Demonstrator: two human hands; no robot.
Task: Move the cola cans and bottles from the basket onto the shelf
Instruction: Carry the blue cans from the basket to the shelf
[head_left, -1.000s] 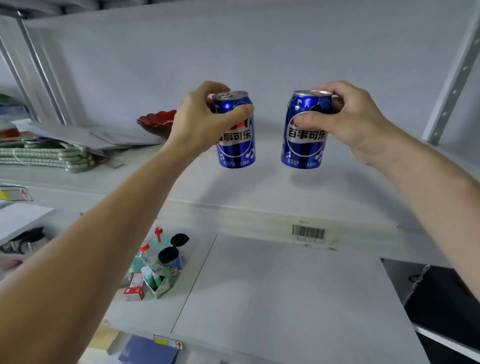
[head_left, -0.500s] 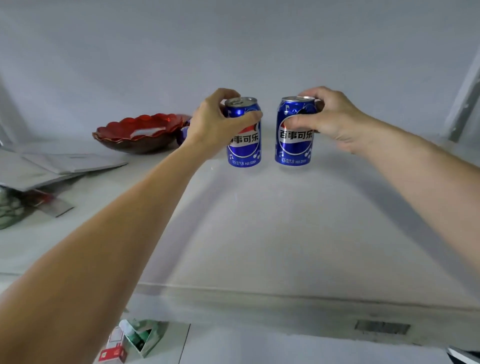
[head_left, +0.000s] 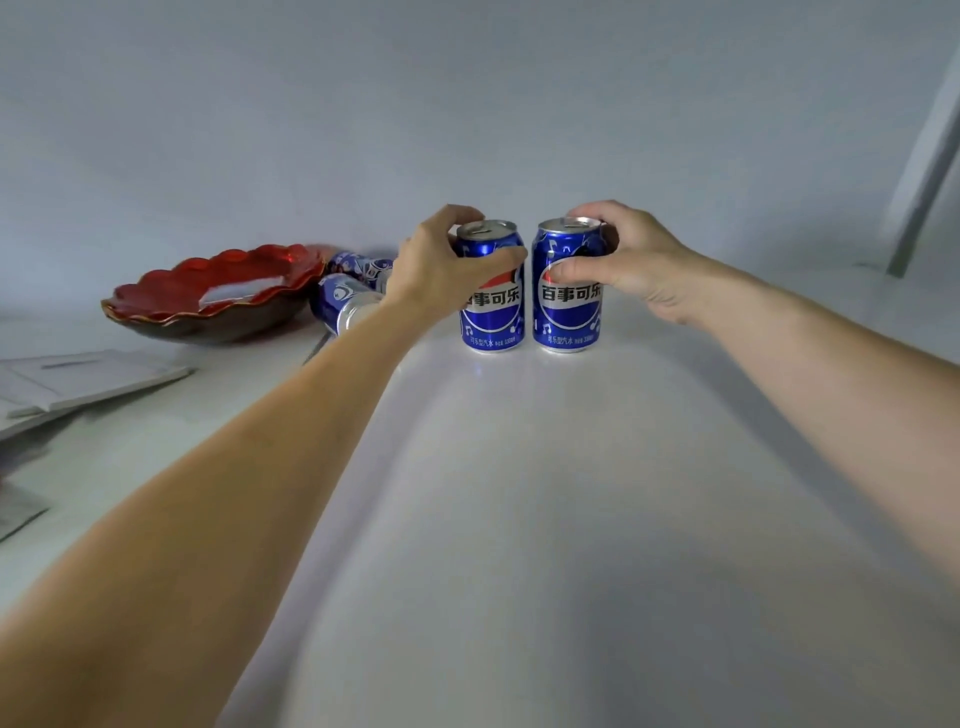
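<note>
Two blue cola cans stand upright side by side far back on the white shelf (head_left: 519, 493). My left hand (head_left: 441, 267) grips the left can (head_left: 492, 317) around its upper half. My right hand (head_left: 623, 262) grips the right can (head_left: 569, 317) near its top rim. Both cans rest with their bases on the shelf surface. Behind my left wrist two more blue cans (head_left: 345, 301) lie partly hidden. The basket is out of view.
A red scalloped bowl (head_left: 208, 296) sits at the left of the shelf with a white card in it. Flat white papers (head_left: 78, 379) lie at the far left. A metal shelf upright (head_left: 924, 156) rises at the right edge.
Both hands carried the cans forward and down from mid-air onto the back of the shelf. The view has closed in on the shelf, and the lower shelf has dropped out of sight.
</note>
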